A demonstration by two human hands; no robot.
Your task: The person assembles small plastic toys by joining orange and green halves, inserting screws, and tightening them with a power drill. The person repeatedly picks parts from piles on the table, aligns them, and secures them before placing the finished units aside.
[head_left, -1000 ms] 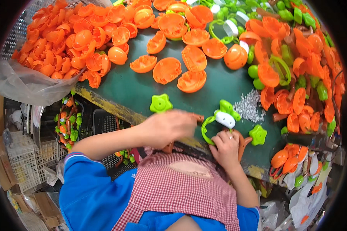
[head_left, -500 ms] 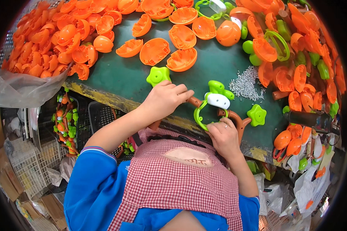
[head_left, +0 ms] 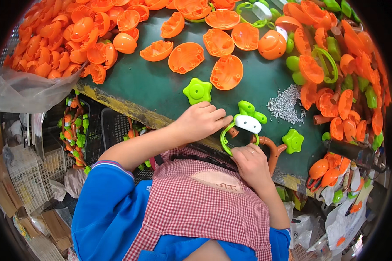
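Observation:
My left hand is closed around a brown plastic tube, mostly hidden under the fingers. The tube's end shows inside a light green ring. Just beyond my left knuckles is a green star-shaped piece; whether it joins this tube cannot be seen. My right hand pinches the ring's near edge. A white oval piece with two dark dots sits at the ring's far side, below a lobed green part. Beside my right hand, a curved brown tube reaches toward another green star-shaped piece.
Orange half shells lie across the green tabletop. Loose shells heap at the left over a clear plastic bag. Small silver screws are piled right of the ring. Mixed orange, green and brown parts crowd the right side.
My left hand has moved right, bringing the brown tube's end from outside the ring to inside it. The orange shell nearest my hands now sits turned. The whole view has shifted slightly.

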